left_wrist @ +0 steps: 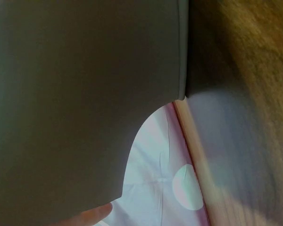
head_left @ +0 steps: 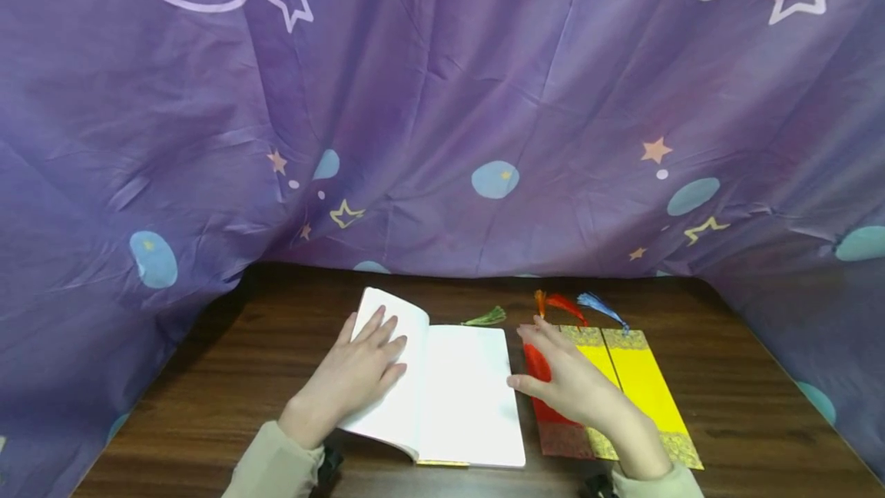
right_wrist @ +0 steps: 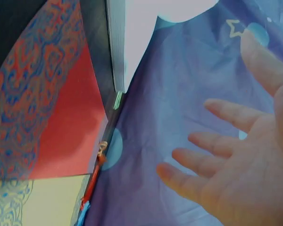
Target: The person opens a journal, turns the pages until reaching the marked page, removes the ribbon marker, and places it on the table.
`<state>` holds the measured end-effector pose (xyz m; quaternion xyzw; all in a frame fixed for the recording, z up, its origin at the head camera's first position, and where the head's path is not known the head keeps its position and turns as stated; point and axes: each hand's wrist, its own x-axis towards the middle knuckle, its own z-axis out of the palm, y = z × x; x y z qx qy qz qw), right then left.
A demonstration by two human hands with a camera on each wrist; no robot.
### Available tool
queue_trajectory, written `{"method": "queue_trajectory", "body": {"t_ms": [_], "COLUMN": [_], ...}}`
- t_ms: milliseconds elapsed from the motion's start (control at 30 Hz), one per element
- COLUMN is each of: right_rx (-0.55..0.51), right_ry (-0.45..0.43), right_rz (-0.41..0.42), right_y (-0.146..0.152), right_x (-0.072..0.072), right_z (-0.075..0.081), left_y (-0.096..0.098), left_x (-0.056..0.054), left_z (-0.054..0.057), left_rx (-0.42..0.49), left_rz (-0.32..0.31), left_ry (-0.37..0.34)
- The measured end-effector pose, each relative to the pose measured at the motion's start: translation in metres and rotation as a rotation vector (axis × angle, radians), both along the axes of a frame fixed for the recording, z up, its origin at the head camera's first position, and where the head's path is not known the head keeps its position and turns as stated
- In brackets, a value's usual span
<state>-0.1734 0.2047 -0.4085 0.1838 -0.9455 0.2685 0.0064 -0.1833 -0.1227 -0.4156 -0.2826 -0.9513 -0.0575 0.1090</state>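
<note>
An open notebook (head_left: 466, 398) with blank white pages lies on the table, and its left leaf is tilted up at an angle. My left hand (head_left: 356, 375) rests on that left page with the fingers spread. In the left wrist view the page (left_wrist: 85, 94) fills much of the frame, and only a fingertip (left_wrist: 96, 215) shows at its lower edge. To the right of the notebook, my right hand (head_left: 577, 383) hovers over a red patterned bookmark (head_left: 563, 440), its fingers apart and holding nothing. In the right wrist view, the notebook's page edges (right_wrist: 117, 52) stand beyond the red bookmark.
Yellow bookmarks (head_left: 650, 383) with patterned ends lie beside the red one. Orange, red and blue tassels (head_left: 601, 307) stick out behind them. A green tassel (head_left: 487, 317) shows past the notebook's top edge. A purple curtain (head_left: 429, 114) hangs around the brown table (head_left: 228, 375).
</note>
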Motion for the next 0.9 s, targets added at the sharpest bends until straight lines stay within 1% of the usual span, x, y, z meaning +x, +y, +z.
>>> {"method": "queue_trajectory", "body": {"t_ms": [167,333,500,600,700,800,900], "right_rx": [0.022,0.052,0.078,0.115,0.162,0.192,0.218], "right_ry": [-0.039,-0.092,-0.150,-0.182,-0.222,-0.271,-0.296], "right_rz": [0.016,0.044,0.149,0.202,0.212,0.194,0.185], "right_y": [-0.011,-0.023,-0.032,-0.037,-0.042,-0.045,-0.047], "right_x": [0.002,0.007,0.015,0.019,0.022,0.024,0.025], "right_z": [-0.001,-0.006,-0.013,-0.017,-0.020,-0.021,-0.022], "left_y": [0.001,0.001,0.002,0.002,0.001,0.001,0.001], "left_x": [0.001,0.002,0.002,0.002,0.001,0.001,0.001], "left_z": [0.001,0.002,0.001,0.001,0.000,0.000,-0.001], "left_rx": [0.013,0.008,0.008,0.004,0.004,0.006,0.006], "left_rz": [-0.003,0.004,0.002,-0.001,-0.002,-0.001,0.001], "left_ry": [-0.006,-0.004,-0.007,0.001,0.002,-0.002,-0.002]}}
